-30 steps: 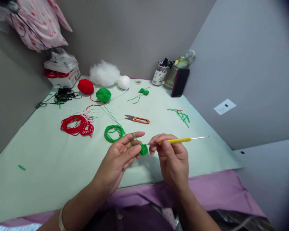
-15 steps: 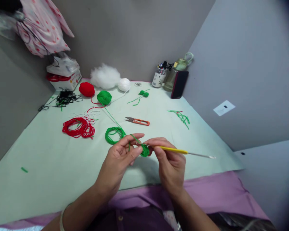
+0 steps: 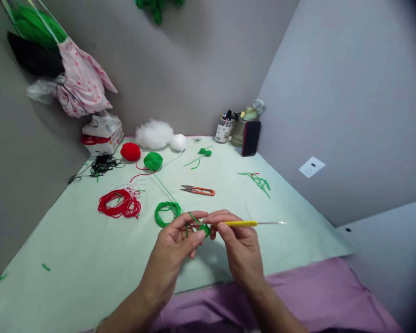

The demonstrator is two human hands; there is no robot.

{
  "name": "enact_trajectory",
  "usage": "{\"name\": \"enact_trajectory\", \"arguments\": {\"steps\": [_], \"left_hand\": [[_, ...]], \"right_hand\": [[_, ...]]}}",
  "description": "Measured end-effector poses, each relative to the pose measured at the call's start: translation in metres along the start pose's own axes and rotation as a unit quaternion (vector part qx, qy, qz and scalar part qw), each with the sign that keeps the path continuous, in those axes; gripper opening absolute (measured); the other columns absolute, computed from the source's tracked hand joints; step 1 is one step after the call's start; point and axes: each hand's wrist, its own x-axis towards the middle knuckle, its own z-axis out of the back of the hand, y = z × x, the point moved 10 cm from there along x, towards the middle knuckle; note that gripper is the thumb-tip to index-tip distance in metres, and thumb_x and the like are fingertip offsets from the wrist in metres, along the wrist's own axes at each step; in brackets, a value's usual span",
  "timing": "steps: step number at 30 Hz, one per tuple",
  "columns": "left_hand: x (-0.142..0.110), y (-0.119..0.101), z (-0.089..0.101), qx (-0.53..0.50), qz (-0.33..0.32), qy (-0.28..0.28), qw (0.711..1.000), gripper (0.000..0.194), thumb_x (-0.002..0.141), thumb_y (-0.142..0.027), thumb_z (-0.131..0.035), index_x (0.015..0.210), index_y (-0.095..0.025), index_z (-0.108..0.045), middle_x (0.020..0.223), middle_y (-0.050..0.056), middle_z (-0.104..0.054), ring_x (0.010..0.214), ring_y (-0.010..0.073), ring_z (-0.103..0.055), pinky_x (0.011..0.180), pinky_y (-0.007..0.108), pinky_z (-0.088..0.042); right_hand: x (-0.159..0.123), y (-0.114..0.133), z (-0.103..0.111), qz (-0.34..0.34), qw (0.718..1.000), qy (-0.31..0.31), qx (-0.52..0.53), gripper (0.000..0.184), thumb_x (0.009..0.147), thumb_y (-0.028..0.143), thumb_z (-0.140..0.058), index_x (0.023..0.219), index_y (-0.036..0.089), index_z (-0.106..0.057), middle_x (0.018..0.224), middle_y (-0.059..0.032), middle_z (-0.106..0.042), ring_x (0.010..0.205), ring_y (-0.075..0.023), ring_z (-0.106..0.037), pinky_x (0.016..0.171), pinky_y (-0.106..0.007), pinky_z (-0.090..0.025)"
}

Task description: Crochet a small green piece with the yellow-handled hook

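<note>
One stitch seems to be under way: the yellow-handled hook (image 3: 241,224), pinched by the right hand (image 3: 241,249), is now slid across the small green piece (image 3: 205,231), whose edge alone was met a second ago. That piece is held above the table (image 3: 90,268), gripped between thumb and fingers of the left hand (image 3: 169,249).

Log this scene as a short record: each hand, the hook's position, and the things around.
Left hand: pinching the green crochet piece
Right hand: holding the yellow-handled hook
Hook position: roughly level, one end at the crochet piece
Near hands: green yarn coil, orange-handled scissors
Left side: red yarn coil, black yarn tangle
Back: red ball, green ball, white ball, white stuffing
Back right: pen cup, bottle, phone
</note>
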Motion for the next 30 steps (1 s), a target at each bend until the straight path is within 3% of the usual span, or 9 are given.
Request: {"name": "enact_trajectory", "arguments": {"steps": [6, 10, 14, 16, 19, 23, 25, 30], "left_hand": [[-0.009, -0.001, -0.002, -0.038, 0.029, -0.008, 0.999, 0.042, 0.076, -0.037, -0.099, 0.112, -0.021, -0.086, 0.066, -0.002, -0.069, 0.069, 0.0129, -0.063, 0.081, 0.025, -0.050], [-0.016, -0.003, -0.009, -0.103, 0.071, 0.015, 0.992, 0.058, 0.080, -0.040, -0.096, 0.133, -0.022, -0.079, 0.064, -0.003, -0.067, 0.064, 0.0117, -0.062, 0.081, 0.028, -0.052], [-0.015, -0.009, -0.005, -0.106, 0.075, 0.027, 0.991, 0.066, 0.085, -0.035, -0.093, 0.145, -0.021, -0.071, 0.061, -0.006, -0.061, 0.061, 0.0090, -0.055, 0.078, 0.025, -0.051], [-0.012, -0.012, 0.001, -0.111, 0.076, 0.036, 0.990, 0.063, 0.084, -0.030, -0.093, 0.143, -0.020, -0.073, 0.059, -0.008, -0.056, 0.054, 0.0063, -0.044, 0.071, 0.022, -0.049], [-0.007, -0.014, 0.004, -0.129, 0.087, 0.072, 0.985, 0.055, 0.078, -0.026, -0.092, 0.132, -0.019, -0.080, 0.076, -0.003, -0.065, 0.051, 0.0028, -0.035, 0.060, 0.020, -0.043], [-0.004, -0.017, 0.006, -0.095, 0.052, 0.092, 0.990, 0.046, 0.076, -0.028, -0.089, 0.121, -0.019, -0.084, 0.078, 0.002, -0.066, 0.065, 0.0109, -0.054, 0.057, 0.020, -0.038], [-0.003, -0.019, 0.011, -0.032, 0.014, 0.070, 0.997, 0.043, 0.082, -0.030, -0.087, 0.124, -0.022, -0.083, 0.084, 0.004, -0.072, 0.076, 0.0152, -0.061, 0.063, 0.022, -0.043], [-0.002, -0.023, 0.020, 0.060, -0.030, 0.017, 0.998, 0.037, 0.085, -0.032, -0.090, 0.120, -0.026, -0.085, 0.090, 0.003, -0.075, 0.082, 0.0168, -0.063, 0.076, 0.025, -0.051]], "right_hand": [[-0.004, 0.014, -0.005, 0.011, 1.000, 0.000, -0.010, 0.019, 0.101, 0.040, -0.074, 0.098, 0.028, -0.088, 0.087, -0.0030, -0.078, 0.067, -0.0123, -0.067, 0.066, -0.025, -0.058], [-0.004, 0.022, -0.014, 0.036, 0.999, 0.006, -0.011, 0.019, 0.102, 0.037, -0.072, 0.099, 0.027, -0.088, 0.092, -0.0061, -0.080, 0.070, -0.0144, -0.069, 0.065, -0.026, -0.059], [-0.002, 0.021, -0.027, 0.047, 0.999, 0.013, -0.005, 0.019, 0.102, 0.035, -0.073, 0.098, 0.025, -0.088, 0.091, -0.0075, -0.079, 0.073, -0.0166, -0.070, 0.066, -0.028, -0.060], [0.001, 0.014, -0.029, 0.021, 1.000, 0.007, 0.021, 0.020, 0.101, 0.037, -0.074, 0.095, 0.024, -0.087, 0.087, -0.0067, -0.077, 0.070, -0.0163, -0.070, 0.065, -0.029, -0.060], [0.007, -0.007, -0.027, -0.068, 0.993, -0.023, 0.095, 0.025, 0.098, 0.042, -0.076, 0.087, 0.021, -0.083, 0.080, -0.0040, -0.072, 0.061, -0.0132, -0.065, 0.060, -0.026, -0.056], [0.010, -0.023, -0.039, -0.144, 0.975, 0.006, 0.170, 0.027, 0.096, 0.044, -0.078, 0.083, 0.020, -0.080, 0.068, -0.0002, -0.065, 0.054, -0.0110, -0.058, 0.054, -0.023, -0.051], [0.010, -0.018, -0.042, -0.112, 0.983, 0.018, 0.147, 0.025, 0.097, 0.044, -0.077, 0.085, 0.022, -0.082, 0.069, -0.0007, -0.067, 0.057, -0.0119, -0.060, 0.056, -0.024, -0.052], [0.005, 0.015, -0.041, 0.066, 0.997, 0.006, -0.045, 0.019, 0.101, 0.038, -0.073, 0.097, 0.027, -0.088, 0.088, -0.0079, -0.082, 0.085, -0.0217, -0.075, 0.074, -0.033, -0.060]]}}
